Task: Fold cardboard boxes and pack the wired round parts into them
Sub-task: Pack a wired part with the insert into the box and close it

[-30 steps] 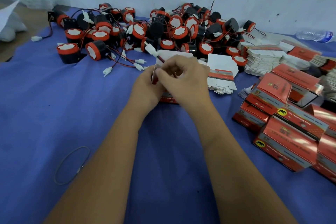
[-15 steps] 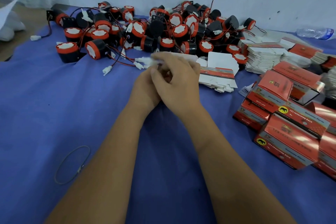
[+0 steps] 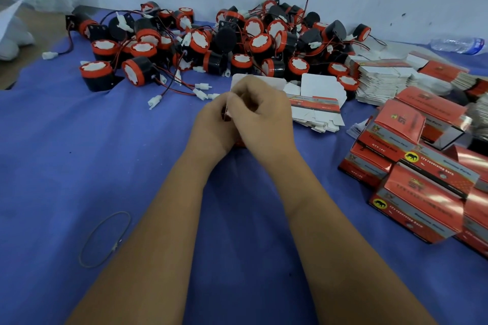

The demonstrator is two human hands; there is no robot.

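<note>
My left hand (image 3: 211,126) and my right hand (image 3: 261,119) are pressed together at the middle of the blue cloth, both gripping a small red and white cardboard box (image 3: 239,80) that is mostly hidden behind the fingers. Its white flap sticks up above my right knuckles. Behind the hands lies a big pile of round black and red parts (image 3: 237,39) with red and black wires and white plugs. To the right of my right hand sits a stack of flat unfolded boxes (image 3: 317,108).
Folded red boxes (image 3: 422,179) are heaped at the right edge, with more flat box stacks (image 3: 383,79) behind them. A thin wire ring (image 3: 105,240) lies on the cloth at the lower left. A plastic bottle (image 3: 459,45) lies against the wall at far right.
Both hands lifted slightly toward the parts pile, then came back a little. The box flap, clear above the fingers a second ago, is now more covered by my right hand.
</note>
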